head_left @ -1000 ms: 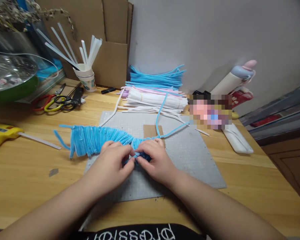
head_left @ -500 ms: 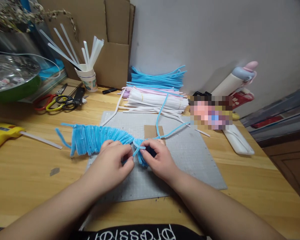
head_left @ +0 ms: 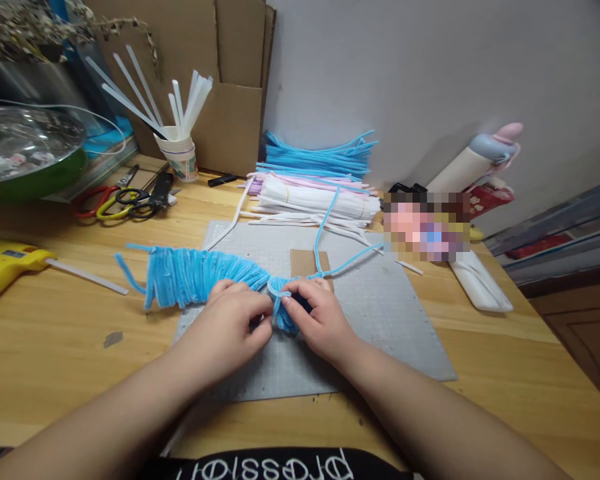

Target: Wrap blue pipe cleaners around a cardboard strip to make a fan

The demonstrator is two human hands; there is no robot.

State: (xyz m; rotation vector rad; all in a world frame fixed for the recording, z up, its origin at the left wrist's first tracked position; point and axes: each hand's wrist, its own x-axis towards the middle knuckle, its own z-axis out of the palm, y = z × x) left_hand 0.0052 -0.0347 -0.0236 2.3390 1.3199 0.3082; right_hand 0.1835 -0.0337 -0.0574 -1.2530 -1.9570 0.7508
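Pale wooden tabletop (head_left: 55, 333) carries a grey cutting mat (head_left: 380, 313), and across the mat's near half lies a long band of blue pipe cleaners (head_left: 195, 275), packed side by side like a fringe. Most of the band looks finished: it runs unbroken from its left end to the hands, so the work seems well along, with only the right end unfinished, where two loose blue strands (head_left: 347, 261) trail away toward the stacked pipe cleaners (head_left: 315, 180) by the wall. The left hand (head_left: 230, 327) is closed, pinching the band's right end; the right hand (head_left: 315, 317) is closed too, gripping a small loop there. The band looks soft, fuzzy and limp.
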